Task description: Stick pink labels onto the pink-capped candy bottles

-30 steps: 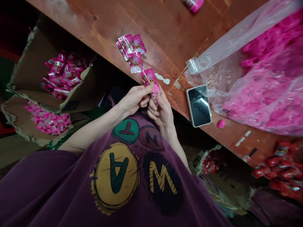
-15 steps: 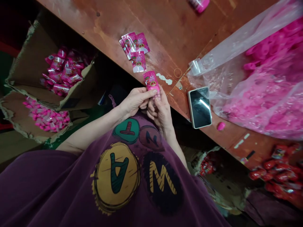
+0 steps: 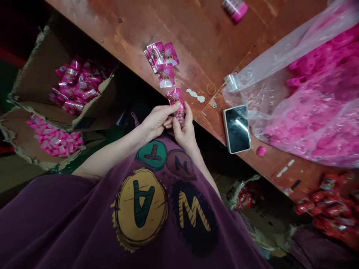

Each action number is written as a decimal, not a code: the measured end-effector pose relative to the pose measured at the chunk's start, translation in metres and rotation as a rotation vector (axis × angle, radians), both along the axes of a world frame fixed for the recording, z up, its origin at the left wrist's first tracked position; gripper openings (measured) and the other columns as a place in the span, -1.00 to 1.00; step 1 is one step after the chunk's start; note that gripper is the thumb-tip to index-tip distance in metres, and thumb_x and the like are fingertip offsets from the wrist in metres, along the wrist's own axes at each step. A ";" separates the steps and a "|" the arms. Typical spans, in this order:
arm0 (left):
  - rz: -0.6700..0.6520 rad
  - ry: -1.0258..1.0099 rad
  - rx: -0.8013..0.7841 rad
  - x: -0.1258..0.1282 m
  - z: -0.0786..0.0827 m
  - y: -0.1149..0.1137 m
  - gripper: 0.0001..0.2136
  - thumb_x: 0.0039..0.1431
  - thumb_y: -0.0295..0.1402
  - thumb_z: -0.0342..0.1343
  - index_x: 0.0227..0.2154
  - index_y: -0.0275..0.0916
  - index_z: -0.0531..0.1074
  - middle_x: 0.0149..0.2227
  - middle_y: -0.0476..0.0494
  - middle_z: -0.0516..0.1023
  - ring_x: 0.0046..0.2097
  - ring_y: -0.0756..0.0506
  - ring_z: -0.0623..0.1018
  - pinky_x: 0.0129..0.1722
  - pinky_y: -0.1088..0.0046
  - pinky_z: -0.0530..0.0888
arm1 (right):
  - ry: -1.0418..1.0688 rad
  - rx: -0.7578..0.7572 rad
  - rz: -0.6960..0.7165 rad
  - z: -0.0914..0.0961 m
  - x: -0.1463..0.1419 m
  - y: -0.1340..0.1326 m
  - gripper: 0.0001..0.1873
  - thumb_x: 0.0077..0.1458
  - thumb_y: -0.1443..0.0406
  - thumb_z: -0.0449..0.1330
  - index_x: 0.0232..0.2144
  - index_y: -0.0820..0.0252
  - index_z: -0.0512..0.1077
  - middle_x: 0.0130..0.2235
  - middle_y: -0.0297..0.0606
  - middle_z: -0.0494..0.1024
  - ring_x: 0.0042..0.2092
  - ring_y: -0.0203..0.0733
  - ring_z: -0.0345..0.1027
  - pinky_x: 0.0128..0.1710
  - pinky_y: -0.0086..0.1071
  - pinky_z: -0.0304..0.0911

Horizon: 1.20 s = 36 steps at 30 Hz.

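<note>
At the table's edge both hands hold a small clear candy jar [image 3: 179, 117] filled with pink balls, with a pink printed sleeve [image 3: 175, 96] at its upper end. My left hand [image 3: 159, 118] is closed, its thumb pressed on the sleeve's lower part. My right hand [image 3: 186, 129] is closed around the jar's lower end and right side, with the thumb at the bottom. Some fingers of both hands are hidden behind the jar. Just beyond it on the table lie several flat pink printed sleeves [image 3: 166, 74], some overlapping in a small pile.
A phone [image 3: 237, 129] lies right of my hands, beside a pink cap [image 3: 261, 150]. Behind them spreads a plastic bag [image 3: 314, 123] of pink parts. Another jar [image 3: 235, 9] lies at the far edge. Cardboard boxes [image 3: 108, 87] of pink packs stand left; red packs [image 3: 333, 203] lie right.
My right hand has shifted its grip, and the pink balls in the jar now show below the sleeve. My left thumb has moved slightly left and up. The view has shifted a little.
</note>
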<state>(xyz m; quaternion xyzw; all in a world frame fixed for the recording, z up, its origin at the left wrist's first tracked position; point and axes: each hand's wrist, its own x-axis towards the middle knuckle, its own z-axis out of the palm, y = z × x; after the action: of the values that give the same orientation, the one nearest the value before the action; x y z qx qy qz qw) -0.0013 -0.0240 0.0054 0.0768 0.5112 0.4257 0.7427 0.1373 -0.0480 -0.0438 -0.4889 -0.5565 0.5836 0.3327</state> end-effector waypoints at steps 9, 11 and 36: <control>-0.124 -0.009 0.044 -0.015 0.004 -0.005 -0.64 0.34 -0.23 0.35 -0.48 -0.33 0.42 -0.68 0.07 0.35 -0.72 0.21 0.12 -0.67 0.61 0.00 | 0.382 -0.394 0.031 0.021 -0.003 0.001 -0.13 0.28 -0.14 0.25 0.47 -0.19 0.00 -0.48 -0.56 0.24 -0.61 -0.38 -0.06 -0.70 -0.53 0.02; -0.150 -0.022 0.048 -0.020 0.005 -0.004 -0.63 0.34 -0.24 0.35 -0.49 -0.34 0.42 -0.64 0.01 0.43 -0.72 0.21 0.12 -0.66 0.61 0.04 | 0.443 -0.425 0.053 0.021 -0.003 0.003 -0.15 0.29 -0.13 0.24 0.47 -0.16 0.03 -0.49 -0.58 0.22 -0.62 -0.41 -0.14 -0.71 -0.54 -0.04; -0.019 -0.068 0.083 -0.018 -0.006 -0.010 -0.74 0.34 -0.35 0.34 -0.43 -0.35 0.48 -0.64 0.11 0.33 -0.70 0.20 0.15 -0.66 0.62 0.09 | 0.164 -0.210 0.130 0.002 0.001 0.006 -0.09 0.34 -0.13 0.19 0.53 -0.10 -0.07 -0.25 -0.33 0.54 -0.37 -0.22 0.46 -0.35 -0.29 0.55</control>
<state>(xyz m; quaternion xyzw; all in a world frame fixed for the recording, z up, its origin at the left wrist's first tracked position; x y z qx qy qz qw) -0.0194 -0.0341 -0.0002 0.0980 0.4666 0.4419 0.7599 0.1383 -0.0419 -0.0414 -0.4346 -0.4938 0.6969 0.2857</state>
